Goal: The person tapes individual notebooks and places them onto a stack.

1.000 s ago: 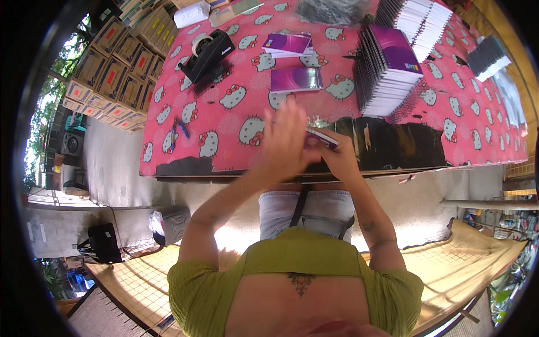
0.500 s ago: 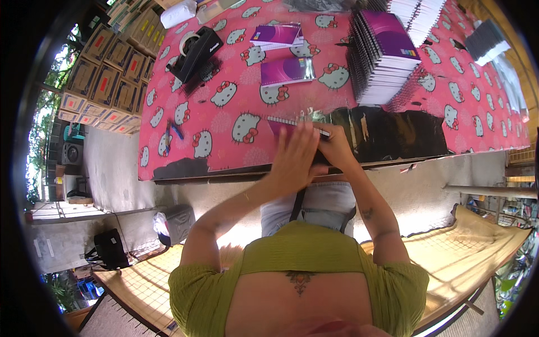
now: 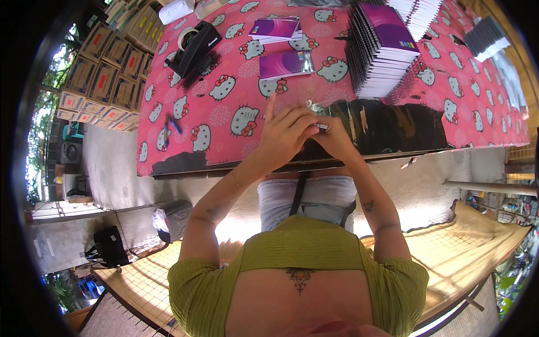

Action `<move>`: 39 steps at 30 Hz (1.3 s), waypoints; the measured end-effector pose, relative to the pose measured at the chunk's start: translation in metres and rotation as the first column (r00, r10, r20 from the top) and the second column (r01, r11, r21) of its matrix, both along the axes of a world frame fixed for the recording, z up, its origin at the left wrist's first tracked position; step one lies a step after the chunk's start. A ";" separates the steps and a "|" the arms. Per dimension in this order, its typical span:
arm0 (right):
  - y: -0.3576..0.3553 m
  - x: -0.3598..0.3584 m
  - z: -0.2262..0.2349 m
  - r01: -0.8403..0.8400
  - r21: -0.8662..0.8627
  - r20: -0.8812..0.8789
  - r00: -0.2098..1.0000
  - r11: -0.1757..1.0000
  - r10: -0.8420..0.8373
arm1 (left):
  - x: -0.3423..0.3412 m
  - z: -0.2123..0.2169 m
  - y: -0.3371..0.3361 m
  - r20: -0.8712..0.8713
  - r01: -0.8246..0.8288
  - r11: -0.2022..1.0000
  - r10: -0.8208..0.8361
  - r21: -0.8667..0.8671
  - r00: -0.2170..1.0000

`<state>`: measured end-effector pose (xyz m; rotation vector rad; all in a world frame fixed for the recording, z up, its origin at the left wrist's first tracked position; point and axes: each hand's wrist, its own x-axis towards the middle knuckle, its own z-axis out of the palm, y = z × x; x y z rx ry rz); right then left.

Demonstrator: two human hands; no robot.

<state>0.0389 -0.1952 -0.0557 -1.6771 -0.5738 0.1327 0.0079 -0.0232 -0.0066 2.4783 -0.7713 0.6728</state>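
Observation:
Over the near edge of the table my two hands meet around a small notebook, of which only a white-and-dark end shows; my fingers hide the rest. My right hand is closed around that end. My left hand lies against it from the left, thumb and most fingers bent in at the notebook, index finger pointing away from me. Beyond my hands lies a small purple notebook. Farther back, more purple notebooks rest on each other.
Right of them stands a tall stack of spiral notebooks. A black tape dispenser and blue-handled snips lie left on the pink patterned tablecloth. Dark tape covers the near edge. Cartons are piled far left.
The notebook's purple cover and spiral edge, visible before under my left hand, are now hidden. My left hand has shifted slightly left, its index finger lifting apart from the others.

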 end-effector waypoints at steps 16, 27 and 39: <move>0.004 0.000 -0.007 -0.009 0.022 0.081 0.997 1.000 0.007 | 0.006 -0.002 0.001 0.046 0.063 0.996 -0.065 0.057 0.997; 0.006 -0.001 -0.001 0.046 -0.040 0.107 0.993 0.998 -0.042 | -0.030 -0.034 -0.014 0.039 -0.117 0.989 0.121 -0.090 0.992; -0.052 0.001 0.050 -0.016 -0.165 0.067 0.997 0.986 0.027 | 0.000 -0.002 0.002 -0.010 0.036 0.998 -0.037 -0.055 0.999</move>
